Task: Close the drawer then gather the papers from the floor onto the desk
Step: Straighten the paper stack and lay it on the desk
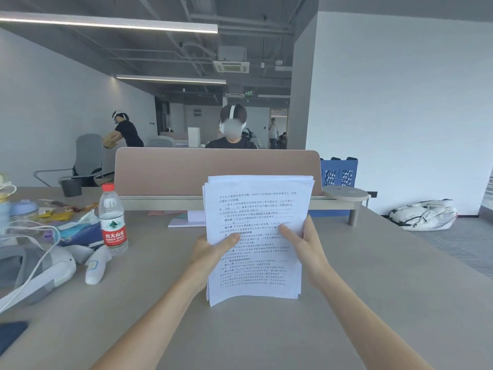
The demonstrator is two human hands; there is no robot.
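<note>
A stack of white printed papers (256, 209) stands upright on its bottom edge on the grey desk (373, 289), in the middle of the view. My left hand (210, 252) grips the stack's left edge, thumb across the front. My right hand (304, 241) grips the right edge the same way. The sheet edges at the top are slightly uneven. No drawer and no floor papers are in view.
A water bottle (113, 220) with a red cap stands left of the papers, with a white headset, cables and clutter (40, 263) beyond it. A pink divider panel (213, 169) runs along the desk's far side; a person sits behind it. A white bag (424, 214) lies on the floor at right.
</note>
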